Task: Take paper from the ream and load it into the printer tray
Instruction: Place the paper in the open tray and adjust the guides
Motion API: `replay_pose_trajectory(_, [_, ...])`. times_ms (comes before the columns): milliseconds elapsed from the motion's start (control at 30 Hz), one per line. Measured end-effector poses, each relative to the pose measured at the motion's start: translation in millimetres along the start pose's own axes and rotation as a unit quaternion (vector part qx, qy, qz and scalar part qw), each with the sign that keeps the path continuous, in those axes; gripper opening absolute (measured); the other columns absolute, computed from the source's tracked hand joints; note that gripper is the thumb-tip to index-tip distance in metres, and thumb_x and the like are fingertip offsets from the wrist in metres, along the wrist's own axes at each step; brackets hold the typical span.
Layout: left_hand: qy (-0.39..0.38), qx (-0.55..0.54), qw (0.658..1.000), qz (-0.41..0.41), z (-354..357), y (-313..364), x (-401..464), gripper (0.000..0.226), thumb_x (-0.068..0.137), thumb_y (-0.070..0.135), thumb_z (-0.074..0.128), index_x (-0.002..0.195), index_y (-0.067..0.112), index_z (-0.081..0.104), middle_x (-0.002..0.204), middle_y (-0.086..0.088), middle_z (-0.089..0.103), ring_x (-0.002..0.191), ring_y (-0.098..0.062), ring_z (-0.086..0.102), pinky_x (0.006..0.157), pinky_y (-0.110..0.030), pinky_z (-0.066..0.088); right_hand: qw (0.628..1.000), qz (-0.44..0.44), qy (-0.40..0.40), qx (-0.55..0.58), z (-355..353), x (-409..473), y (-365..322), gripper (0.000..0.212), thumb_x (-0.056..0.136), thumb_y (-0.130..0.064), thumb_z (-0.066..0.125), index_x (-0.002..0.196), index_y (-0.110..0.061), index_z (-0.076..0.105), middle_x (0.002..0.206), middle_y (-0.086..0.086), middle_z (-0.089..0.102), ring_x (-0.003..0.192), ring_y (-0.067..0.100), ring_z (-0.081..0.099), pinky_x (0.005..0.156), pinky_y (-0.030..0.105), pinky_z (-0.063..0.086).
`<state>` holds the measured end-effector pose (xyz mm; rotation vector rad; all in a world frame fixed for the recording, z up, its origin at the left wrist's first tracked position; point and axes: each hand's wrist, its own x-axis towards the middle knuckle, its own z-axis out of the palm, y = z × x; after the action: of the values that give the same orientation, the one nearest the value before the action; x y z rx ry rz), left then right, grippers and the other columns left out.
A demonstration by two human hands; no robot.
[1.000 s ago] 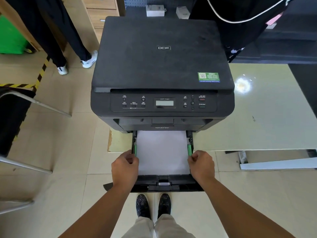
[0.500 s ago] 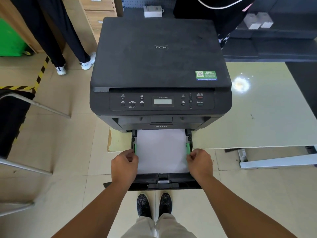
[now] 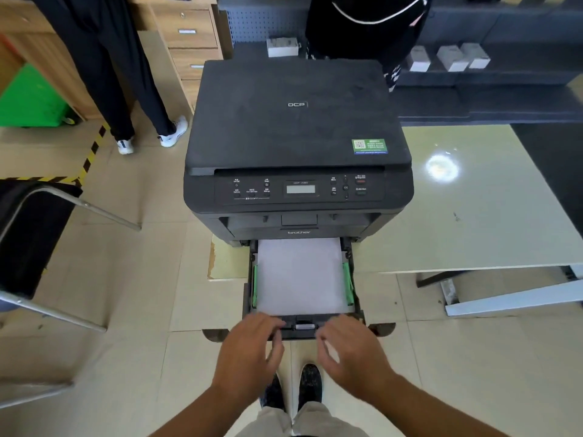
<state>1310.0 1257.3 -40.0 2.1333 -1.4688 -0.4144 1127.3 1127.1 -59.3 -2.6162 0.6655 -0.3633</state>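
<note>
Both hands, left hand (image 3: 249,348) and right hand (image 3: 350,351), fingers loosely spread and holding nothing, sit at the tray (image 3: 356,298) front edge, probably to push it, paper (image 3: 299,275) loaded, into the printer (image 3: 296,137).

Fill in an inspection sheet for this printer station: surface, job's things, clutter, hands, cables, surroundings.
Surface: pale table, glare spot, bare beside the printer.
Job's things: tray pulled out, paper flat between green guides; ream not seen.
Clutter: nothing seen.
Hands: left hand and right hand open at the tray front, holding nothing.
Cables: nothing seen.
Surroundings: chair left, drawers behind, two people standing nearby, boxes on shelving.
</note>
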Motion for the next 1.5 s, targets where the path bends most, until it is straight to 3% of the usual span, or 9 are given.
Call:
replay_pose_trajectory(67, [-0.051, 0.012, 0.997, 0.059, 11.6, 4.8, -19.5, 0.012, 0.086, 0.024, 0.059, 0.096, 0.025, 0.067, 0.086, 0.011, 0.063, 0.080, -0.009, 0.056, 0.069, -0.022, 0.045, 0.996, -0.056, -0.065, -0.019, 13.1, -21.5, -9.1, 0.012, 0.084, -0.018, 0.063, 0.072, -0.016, 0.062, 0.066, 0.000, 0.055, 0.061, 0.019, 0.047, 0.055, 0.031, 0.041])
replay_pose_trajectory(167, [-0.106, 0.041, 0.992, 0.060, 30.7, 1.5, -36.7, 0.017, 0.080, 0.029, 0.059, 0.093, 0.029, 0.068, 0.080, 0.012, 0.063, 0.075, -0.010, 0.059, 0.063, -0.024, 0.048, 0.989, -0.003, -0.141, -0.044, 27.2, -36.4, -6.6, 0.007, 0.080, -0.028, 0.062, 0.082, -0.024, 0.067, 0.070, -0.005, 0.064, 0.062, 0.015, 0.058, 0.053, 0.030, 0.052])
replay_pose_trajectory(300, [-0.117, 0.077, 0.990, 0.018, 36.4, -4.6, -37.1, 0.031, 0.078, 0.034, 0.053, 0.102, 0.027, 0.072, 0.088, 0.014, 0.069, 0.080, -0.008, 0.064, 0.069, -0.022, 0.053, 0.978, 0.062, -0.178, -0.092, 26.4, -33.4, 1.0, 0.031, 0.067, -0.029, 0.074, 0.097, -0.023, 0.072, 0.077, -0.008, 0.071, 0.065, 0.013, 0.065, 0.057, 0.026, 0.055])
replay_pose_trajectory(567, [-0.132, 0.096, 0.987, -0.016, 30.0, -4.0, -27.7, 0.035, 0.077, 0.034, 0.055, 0.106, 0.026, 0.072, 0.090, 0.015, 0.069, 0.083, -0.006, 0.063, 0.081, -0.021, 0.051, 0.962, 0.089, -0.221, -0.137, 24.4, -23.4, -2.4, 0.026, 0.072, -0.025, 0.066, 0.097, -0.022, 0.069, 0.080, -0.006, 0.070, 0.071, 0.016, 0.064, 0.069, 0.030, 0.056])
replay_pose_trajectory(733, [-0.093, 0.098, 0.991, -0.017, 27.3, -2.4, -0.9, 0.034, 0.074, 0.025, 0.068, 0.108, 0.021, 0.071, 0.094, 0.011, 0.070, 0.087, -0.010, 0.064, 0.087, -0.023, 0.048, 0.963, 0.118, -0.196, -0.140, 21.9, 1.3, 4.4, 0.029, 0.083, -0.022, 0.054, 0.110, -0.016, 0.064, 0.097, 0.002, 0.068, 0.091, 0.023, 0.062, 0.091, 0.038, 0.052])
replay_pose_trajectory(833, [-0.081, 0.104, 0.991, -0.020, 27.4, -3.3, 19.6, 0.039, 0.076, 0.021, 0.066, 0.116, 0.017, 0.067, 0.105, 0.006, 0.069, 0.098, -0.015, 0.063, 0.095, -0.030, 0.049, 0.966, 0.135, -0.169, -0.145, 16.3, 22.5, 8.9, 0.026, 0.083, -0.021, 0.057, 0.108, -0.016, 0.062, 0.097, 0.002, 0.066, 0.092, 0.023, 0.060, 0.092, 0.039, 0.052])
replay_pose_trajectory(1000, [-0.098, 0.132, 0.986, -0.032, 26.8, -6.9, 45.8, 0.054, 0.085, 0.026, 0.055, 0.138, 0.014, 0.052, 0.135, 0.001, 0.059, 0.125, -0.017, 0.051, 0.114, -0.031, 0.031, 0.963, 0.142, -0.159, -0.164, 11.1, 47.1, 10.8, 0.043, 0.085, -0.023, 0.057, 0.127, -0.012, 0.053, 0.116, 0.006, 0.060, 0.110, 0.028, 0.054, 0.107, 0.044, 0.042])
replay_pose_trajectory(1267, [-0.104, 0.145, 0.983, -0.038, 19.5, -5.6, 92.8, 0.070, 0.092, 0.025, 0.052, 0.154, 0.014, 0.020, 0.158, -0.002, 0.030, 0.145, -0.020, 0.025, 0.122, -0.032, 0.013, 0.966, 0.159, -0.133, -0.155, 6.8, 92.6, 27.5, 0.064, 0.083, -0.023, 0.064, 0.142, -0.009, 0.043, 0.135, 0.010, 0.056, 0.127, 0.030, 0.050, 0.115, 0.047, 0.036])
replay_pose_trajectory(1500, [-0.156, 0.139, 0.976, -0.055, 21.5, -11.0, 110.6, 0.083, 0.094, 0.029, 0.053, 0.155, 0.015, 0.000, 0.164, -0.003, 0.009, 0.150, -0.023, 0.010, 0.123, -0.035, 0.009, 0.967, 0.138, -0.150, -0.154, 3.4, 111.3, 38.6, 0.066, 0.085, -0.024, 0.061, 0.146, -0.012, 0.036, 0.136, 0.008, 0.051, 0.126, 0.028, 0.047, 0.116, 0.043, 0.034])
